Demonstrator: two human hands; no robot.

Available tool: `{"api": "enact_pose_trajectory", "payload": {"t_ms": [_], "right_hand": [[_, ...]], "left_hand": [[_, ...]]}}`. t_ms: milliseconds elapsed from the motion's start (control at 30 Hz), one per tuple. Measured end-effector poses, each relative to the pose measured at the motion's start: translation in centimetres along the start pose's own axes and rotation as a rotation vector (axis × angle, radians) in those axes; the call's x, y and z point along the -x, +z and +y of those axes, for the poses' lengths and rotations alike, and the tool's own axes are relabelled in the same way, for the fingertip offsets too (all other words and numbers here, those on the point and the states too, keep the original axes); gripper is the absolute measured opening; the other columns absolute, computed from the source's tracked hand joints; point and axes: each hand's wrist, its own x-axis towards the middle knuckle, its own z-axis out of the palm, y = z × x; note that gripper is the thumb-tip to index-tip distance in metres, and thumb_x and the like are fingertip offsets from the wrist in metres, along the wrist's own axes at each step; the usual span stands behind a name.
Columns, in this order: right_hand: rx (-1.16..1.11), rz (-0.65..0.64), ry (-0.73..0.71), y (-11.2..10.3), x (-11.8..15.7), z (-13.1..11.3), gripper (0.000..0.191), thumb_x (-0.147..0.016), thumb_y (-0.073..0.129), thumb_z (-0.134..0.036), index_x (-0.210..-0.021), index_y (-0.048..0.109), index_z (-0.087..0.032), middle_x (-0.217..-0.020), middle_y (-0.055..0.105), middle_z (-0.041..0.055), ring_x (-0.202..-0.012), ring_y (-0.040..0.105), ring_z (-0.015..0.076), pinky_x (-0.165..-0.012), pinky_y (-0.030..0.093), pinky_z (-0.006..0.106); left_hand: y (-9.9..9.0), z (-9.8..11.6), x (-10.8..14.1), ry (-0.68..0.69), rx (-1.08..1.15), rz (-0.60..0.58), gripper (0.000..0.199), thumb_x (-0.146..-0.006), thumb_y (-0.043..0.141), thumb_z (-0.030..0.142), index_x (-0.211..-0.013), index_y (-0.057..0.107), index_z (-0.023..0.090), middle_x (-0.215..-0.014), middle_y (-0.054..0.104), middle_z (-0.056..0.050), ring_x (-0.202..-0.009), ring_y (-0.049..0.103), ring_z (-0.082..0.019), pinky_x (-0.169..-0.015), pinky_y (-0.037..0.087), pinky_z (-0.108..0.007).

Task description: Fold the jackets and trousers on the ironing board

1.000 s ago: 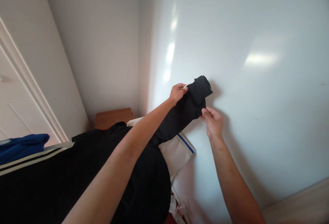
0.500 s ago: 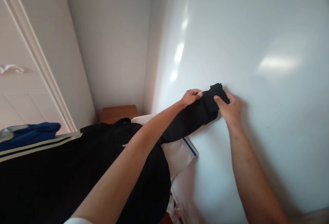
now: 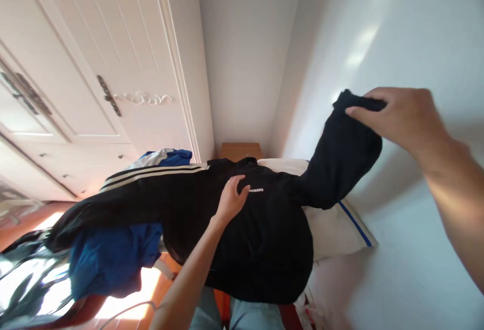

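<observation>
A black garment [image 3: 264,239] with small white lettering on the chest lies spread out, its striped sleeve [image 3: 143,173] stretching to the left. At the right, my right hand [image 3: 397,113] pinches the cuff end of the other black sleeve [image 3: 336,153] and holds it raised near the wall. My left hand [image 3: 232,198] is over the chest beside the lettering, thumb and fingers apart, with nothing in it. Whether it touches the cloth I cannot tell.
White cupboards [image 3: 124,57] stand at the left, a pale wall [image 3: 416,209] at the right. Blue cloth [image 3: 113,259] hangs below the striped sleeve. A white cloth with a blue stripe [image 3: 333,229] lies under the garment. A brown wooden surface [image 3: 241,151] is behind.
My left hand has let go of the sleeve and moved left over the chest. My right hand still holds the cuff, now raised farther. The view has turned left, showing more cupboards.
</observation>
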Motion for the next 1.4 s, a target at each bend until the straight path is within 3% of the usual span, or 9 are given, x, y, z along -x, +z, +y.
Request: {"api": "enact_pose_trajectory", "payload": {"t_ms": [167,367,533,667,867,1033,1133,1200,1400], "right_hand": [[-0.262,-0.047,-0.492,5.4,9.9,-10.1,0.017,-0.094,0.061,-0.027,-0.093,0.071,-0.014,-0.09,0.072,0.0081,-0.08,0.062,0.0185,-0.071,0.041,0.029],[-0.383,-0.35,-0.856,9.5,27.5,-20.2,0.013,-0.089,0.056,-0.01,-0.078,0.058,-0.018,-0.076,0.058,0.0043,-0.074,0.05,0.019,-0.063,0.032,0.032],[-0.378,-0.438,-0.822,11.7,35.1,-22.0,0.015,-0.084,0.059,-0.006,-0.077,0.055,-0.018,-0.077,0.055,0.0034,-0.074,0.047,0.0193,-0.063,0.031,0.034],[-0.38,-0.364,-0.765,11.9,36.1,-21.8,0.014,-0.088,0.057,-0.006,-0.081,0.057,-0.018,-0.079,0.056,0.0032,-0.075,0.046,0.0192,-0.065,0.031,0.035],[-0.473,-0.202,-0.821,11.2,37.8,-20.5,0.011,-0.096,0.054,-0.014,-0.093,0.063,-0.018,-0.08,0.061,0.0021,-0.072,0.047,0.0168,-0.065,0.031,0.034],[-0.598,-0.445,-0.884,10.4,39.3,-18.4,0.009,-0.095,0.062,-0.026,-0.1,0.065,-0.02,-0.09,0.068,0.0003,-0.082,0.058,0.0158,-0.069,0.04,0.03],[-0.807,-0.582,-0.828,9.7,38.1,-15.5,0.04,-0.094,0.062,-0.046,-0.124,0.062,-0.019,-0.112,0.07,0.0053,-0.098,0.064,0.0164,-0.082,0.05,0.028],[-0.877,-0.527,-0.629,9.4,36.0,-12.4,0.044,-0.096,0.059,-0.046,-0.131,0.06,-0.02,-0.118,0.07,0.0086,-0.106,0.064,0.0182,-0.091,0.051,0.03],[-0.808,-0.183,0.378,12.6,27.3,-0.4,0.041,-0.085,0.067,-0.05,-0.112,0.069,-0.019,-0.117,0.068,0.0136,-0.105,0.066,0.0276,-0.09,0.054,0.042]], "left_hand": [[-5.1,-4.9,5.7,0.027,-0.174,-0.164,0.028,-0.097,0.051,0.026,-0.119,0.068,0.02,-0.126,0.069,-0.009,-0.13,0.056,-0.025,-0.11,0.043,-0.043],[-2.7,-8.8,6.5,0.035,-0.44,-0.518,0.04,-0.099,0.05,0.033,-0.135,0.062,0.021,-0.151,0.048,-0.014,-0.147,0.034,-0.031,-0.117,0.03,-0.053],[-1.9,-9.2,7.4,0.036,-0.379,-0.47,0.039,-0.1,0.047,0.033,-0.132,0.064,0.019,-0.151,0.049,-0.015,-0.147,0.034,-0.03,-0.119,0.026,-0.053],[-2.1,-5.7,8.6,-0.051,-0.075,-0.266,0.039,-0.101,0.043,0.042,-0.112,0.071,0.017,-0.125,0.068,-0.012,-0.123,0.059,-0.026,-0.106,0.044,-0.04],[2.2,-0.6,8.5,-0.261,0.149,-0.493,0.071,-0.079,0.069,0.06,-0.132,0.057,0.015,-0.12,0.069,-0.014,-0.106,0.067,-0.027,-0.09,0.051,-0.033],[7.3,1.2,5.0,-0.285,0.086,-0.572,0.084,-0.064,0.078,0.067,-0.127,0.059,0.014,-0.112,0.071,-0.016,-0.104,0.067,-0.033,-0.088,0.05,-0.037],[8.9,2.0,3.4,-0.273,0.094,-0.541,0.045,-0.064,0.085,0.049,-0.091,0.07,0.016,-0.094,0.074,-0.013,-0.097,0.068,-0.034,-0.081,0.051,-0.035],[8.8,2.2,2.9,-0.315,0.197,-0.557,0.023,-0.075,0.077,0.038,-0.072,0.067,0.017,-0.078,0.072,-0.008,-0.084,0.07,-0.028,-0.073,0.051,-0.031],[4.7,1.6,3.0,-0.632,0.66,-0.547,0.036,-0.084,0.068,0.051,-0.079,0.073,0.016,-0.076,0.074,-0.008,-0.067,0.069,-0.021,-0.061,0.054,-0.029]]}}
